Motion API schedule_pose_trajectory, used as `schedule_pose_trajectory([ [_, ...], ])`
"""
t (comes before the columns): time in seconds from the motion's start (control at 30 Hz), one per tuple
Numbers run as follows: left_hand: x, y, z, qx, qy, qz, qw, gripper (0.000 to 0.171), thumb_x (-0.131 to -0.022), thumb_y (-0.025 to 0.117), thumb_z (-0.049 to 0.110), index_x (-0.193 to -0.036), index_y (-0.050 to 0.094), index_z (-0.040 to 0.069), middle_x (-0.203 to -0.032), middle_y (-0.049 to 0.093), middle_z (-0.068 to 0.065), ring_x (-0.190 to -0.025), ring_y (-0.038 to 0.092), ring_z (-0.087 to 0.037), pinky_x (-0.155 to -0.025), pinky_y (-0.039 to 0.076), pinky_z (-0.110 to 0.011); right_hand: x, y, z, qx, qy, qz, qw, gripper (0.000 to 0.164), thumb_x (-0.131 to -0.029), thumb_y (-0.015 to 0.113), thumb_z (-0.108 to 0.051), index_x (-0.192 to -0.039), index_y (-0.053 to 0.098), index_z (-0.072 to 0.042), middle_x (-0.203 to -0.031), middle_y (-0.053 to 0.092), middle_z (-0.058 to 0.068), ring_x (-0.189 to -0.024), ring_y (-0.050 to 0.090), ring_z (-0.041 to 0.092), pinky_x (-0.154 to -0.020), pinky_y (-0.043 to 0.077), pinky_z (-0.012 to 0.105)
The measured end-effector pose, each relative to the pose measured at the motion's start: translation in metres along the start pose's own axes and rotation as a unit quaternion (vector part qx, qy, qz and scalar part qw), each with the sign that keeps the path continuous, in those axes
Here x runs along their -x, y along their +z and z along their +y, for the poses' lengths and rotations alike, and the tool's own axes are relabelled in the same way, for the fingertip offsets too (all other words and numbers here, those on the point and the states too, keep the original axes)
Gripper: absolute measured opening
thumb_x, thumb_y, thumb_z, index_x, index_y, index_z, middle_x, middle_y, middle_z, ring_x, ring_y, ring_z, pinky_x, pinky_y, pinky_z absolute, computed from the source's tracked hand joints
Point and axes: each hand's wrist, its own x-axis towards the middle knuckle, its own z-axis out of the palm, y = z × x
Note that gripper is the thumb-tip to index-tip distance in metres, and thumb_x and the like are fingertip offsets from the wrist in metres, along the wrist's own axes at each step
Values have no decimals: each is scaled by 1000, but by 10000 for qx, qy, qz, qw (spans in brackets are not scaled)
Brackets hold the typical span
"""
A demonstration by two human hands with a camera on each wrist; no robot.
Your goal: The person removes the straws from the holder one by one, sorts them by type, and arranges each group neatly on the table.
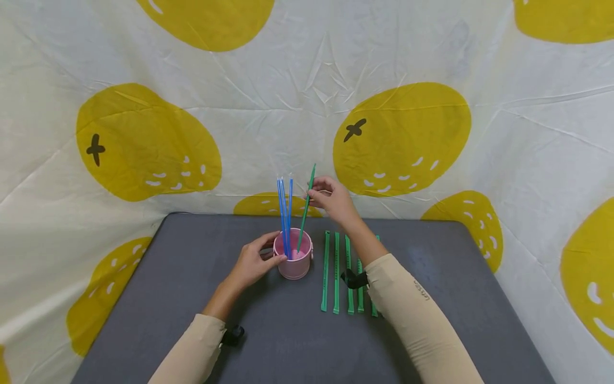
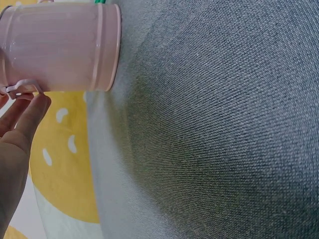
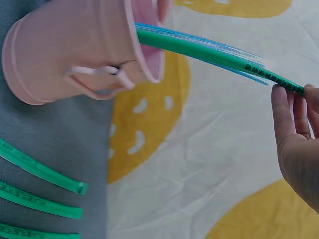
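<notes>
A small pink bucket stands on the grey table. Several blue straws stand in it. My right hand pinches a green straw near its top, and the straw's lower end sits inside the bucket. My left hand holds the bucket's rim and left side with curled fingers. Several more green straws lie in a row on the table right of the bucket, partly under my right forearm.
A white cloth with yellow fruit shapes hangs behind and around the table. The table's near and left parts carry only my sleeved forearms.
</notes>
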Motion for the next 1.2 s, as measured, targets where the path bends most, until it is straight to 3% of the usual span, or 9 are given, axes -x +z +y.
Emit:
schedule_pose_trajectory([
  [0.1, 0, 0, 1, 14, -39, -18, 10000, 66, -86, 86, 27, -144, 59, 10, -132, 66, -25, -121, 67, -42, -96, 60, -44, 1, -5, -11, -214, -216, 40, 9995, 29, -100, 65, 0, -125, 57, 12, -98, 62, 4, -90, 74, 13, -93, 61, 50],
  [0.23, 1, -1, 2, 48, -100, -23, 9999, 67, -85, 87, 26, -144, 59, 11, -132, 68, -21, -121, 66, -43, -97, 60, -47, 0, -11, -20, -472, -357, 111, 9982, 21, -99, 67, -1, -118, 61, 5, -99, 64, 7, -91, 74, 17, -93, 60, 52],
  [0.37, 1, -1, 4, 66, -129, -11, 9999, 67, -85, 87, 26, -144, 60, 12, -131, 69, -15, -121, 66, -44, -97, 59, -51, 1, -19, -26, -649, -425, 210, 9968, 24, -98, 69, -4, -119, 61, 6, -101, 64, 9, -91, 74, 19, -93, 60, 52],
  [0.53, 0, -1, 4, 90, -126, 16, 9999, 66, -85, 87, 24, -143, 60, 11, -132, 68, -19, -120, 67, -43, -96, 59, -53, 3, -29, -40, -764, -609, 332, 9947, 19, -97, 70, -3, -114, 61, 1, -99, 63, 6, -88, 74, 16, -88, 64, 45],
  [0.7, 0, 0, 3, 106, -126, 26, 9999, 65, -84, 87, 26, -142, 61, 12, -132, 68, -21, -120, 68, -42, -96, 59, -54, 2, -43, -48, -637, -694, 364, 9949, 15, -98, 68, -2, -112, 61, -4, -98, 62, 3, -85, 72, 11, -82, 66, 34],
  [0.87, 1, -1, 3, -10, -129, 16, 9999, 66, -84, 87, 29, -143, 60, 14, -131, 69, -17, -119, 69, -35, -95, 60, -47, 5, -52, -50, -515, -765, 457, 9947, 16, -98, 68, -2, -110, 60, -7, -97, 61, 2, -83, 70, 11, -76, 65, 27],
  [1.2, 2, -1, 3, -91, -51, 15, 9999, 66, -84, 88, 26, -143, 60, 10, -130, 70, -16, -119, 70, -34, -95, 60, -41, 16, -72, -41, -300, -567, 687, 9956, 17, -97, 71, -6, -109, 61, -13, -95, 60, -1, -80, 67, 8, -71, 62, 21],
])
